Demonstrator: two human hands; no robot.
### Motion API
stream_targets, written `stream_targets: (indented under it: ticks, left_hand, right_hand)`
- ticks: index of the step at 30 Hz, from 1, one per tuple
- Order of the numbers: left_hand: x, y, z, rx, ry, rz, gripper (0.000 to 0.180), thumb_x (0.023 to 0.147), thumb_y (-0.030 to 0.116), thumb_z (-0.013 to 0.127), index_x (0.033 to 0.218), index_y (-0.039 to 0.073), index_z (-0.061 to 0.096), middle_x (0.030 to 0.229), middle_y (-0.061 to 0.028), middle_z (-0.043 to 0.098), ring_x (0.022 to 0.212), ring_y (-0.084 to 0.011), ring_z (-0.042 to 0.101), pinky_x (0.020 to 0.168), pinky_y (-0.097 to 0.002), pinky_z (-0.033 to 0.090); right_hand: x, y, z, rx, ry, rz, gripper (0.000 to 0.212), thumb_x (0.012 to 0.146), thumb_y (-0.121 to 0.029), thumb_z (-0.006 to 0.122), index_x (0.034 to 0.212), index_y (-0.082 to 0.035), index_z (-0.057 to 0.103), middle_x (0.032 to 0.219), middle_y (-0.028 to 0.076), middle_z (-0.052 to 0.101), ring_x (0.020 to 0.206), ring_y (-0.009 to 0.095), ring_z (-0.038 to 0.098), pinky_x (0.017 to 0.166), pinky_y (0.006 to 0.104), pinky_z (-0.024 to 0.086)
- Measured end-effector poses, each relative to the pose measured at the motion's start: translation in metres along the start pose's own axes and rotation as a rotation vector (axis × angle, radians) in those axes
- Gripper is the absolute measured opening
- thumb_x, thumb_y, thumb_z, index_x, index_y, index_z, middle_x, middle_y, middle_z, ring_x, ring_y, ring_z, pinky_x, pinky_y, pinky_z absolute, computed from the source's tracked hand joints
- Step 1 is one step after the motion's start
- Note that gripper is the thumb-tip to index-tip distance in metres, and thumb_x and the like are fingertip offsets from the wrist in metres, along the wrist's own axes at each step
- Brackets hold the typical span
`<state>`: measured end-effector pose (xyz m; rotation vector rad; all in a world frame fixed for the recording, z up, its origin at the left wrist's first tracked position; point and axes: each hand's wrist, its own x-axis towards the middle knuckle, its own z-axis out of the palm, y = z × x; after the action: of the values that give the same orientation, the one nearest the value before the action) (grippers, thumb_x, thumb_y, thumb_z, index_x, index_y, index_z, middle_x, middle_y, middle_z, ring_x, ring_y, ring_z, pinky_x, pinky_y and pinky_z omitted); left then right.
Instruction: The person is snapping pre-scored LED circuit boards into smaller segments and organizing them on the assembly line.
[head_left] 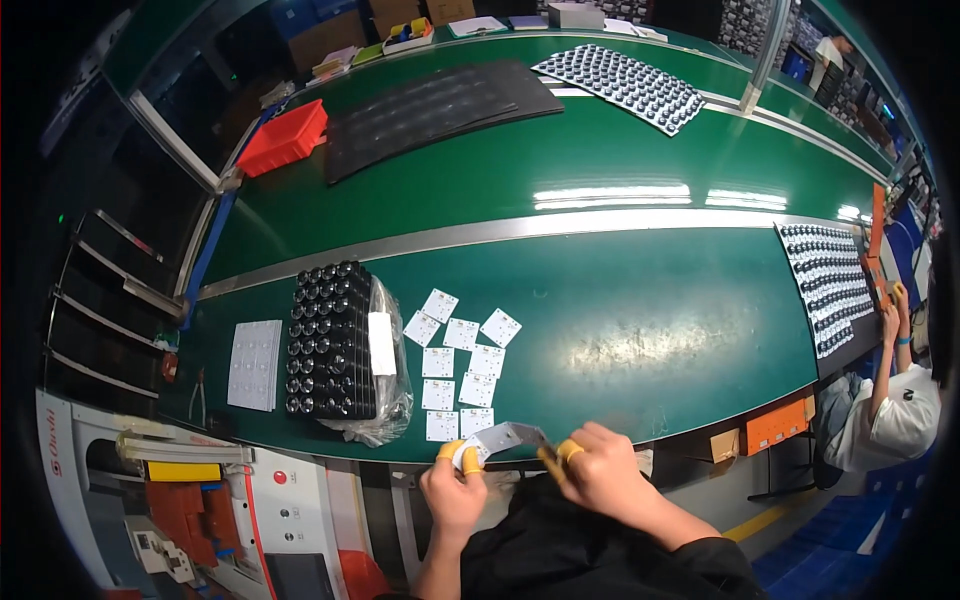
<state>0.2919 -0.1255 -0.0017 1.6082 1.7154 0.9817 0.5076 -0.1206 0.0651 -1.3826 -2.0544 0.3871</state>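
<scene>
My left hand (455,497), with yellow finger cots, pinches the left end of a short strip of white circuit boards (503,437) just off the bench's near edge. My right hand (607,473), also in yellow finger cots, is closed at the strip's other end; that end is slightly blurred. The strip looks bent between the hands. Beyond it, several separate square white circuit boards (437,362) lie in loose rows on the green bench (660,380). A stack of unsplit white board panels (254,366) lies at the left.
Black trays of round parts (330,340), partly in clear plastic, stand left of the boards. A red bin (284,138), black sheets (430,110) and a panel of round black parts (625,85) lie farther back. At right, a co-worker (890,410) reaches toward another such panel (825,285).
</scene>
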Motion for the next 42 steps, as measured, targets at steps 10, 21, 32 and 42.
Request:
stream_targets:
  ticks: [10, 21, 32, 42]
  left_hand:
    - [-0.056, 0.017, -0.046, -1.133, -0.37, 0.057, 0.023, 0.083, 0.012, 0.071, 0.096, -0.006, 0.065, 0.093, -0.0206, 0.068, 0.082, -0.0283, 0.07, 0.061, -0.04, 0.056]
    - [-0.014, 0.03, 0.003, -1.331, -0.688, -0.32, 0.024, 0.098, 0.007, 0.05, 0.116, -0.009, 0.052, 0.091, -0.0236, 0.067, 0.07, -0.0264, 0.07, 0.052, -0.0256, 0.053]
    - [0.017, 0.027, 0.046, -0.565, -0.476, -0.178, 0.038, 0.096, 0.002, 0.055, 0.132, -0.003, 0.046, 0.094, -0.0198, 0.066, 0.07, -0.02, 0.068, 0.057, -0.0253, 0.054]
    - [0.016, 0.019, 0.048, 0.305, -0.167, 0.428, 0.02, 0.075, -0.002, 0.062, 0.094, -0.002, 0.07, 0.086, -0.0171, 0.066, 0.065, -0.0303, 0.066, 0.059, -0.0386, 0.054]
  right_hand:
    - [0.004, 0.056, -0.004, 1.289, -0.554, 0.517, 0.022, 0.082, -0.015, 0.076, 0.088, 0.004, 0.067, 0.074, 0.007, 0.067, 0.065, 0.013, 0.058, 0.061, 0.0281, 0.047]
    - [0.028, 0.059, -0.005, 1.441, -0.035, 0.726, 0.02, 0.084, -0.018, 0.074, 0.09, 0.0, 0.068, 0.079, 0.004, 0.069, 0.068, 0.006, 0.06, 0.058, 0.0221, 0.045]
    - [0.072, 0.111, 0.063, 0.061, 0.107, 0.395, 0.026, 0.08, -0.02, 0.075, 0.079, 0.003, 0.061, 0.068, 0.018, 0.061, 0.059, 0.032, 0.06, 0.055, 0.0415, 0.045]
    - [0.069, 0.103, 0.069, 0.032, 0.373, 0.336, 0.023, 0.081, -0.017, 0.074, 0.094, 0.0, 0.064, 0.091, 0.016, 0.062, 0.066, 0.034, 0.062, 0.06, 0.0426, 0.049]
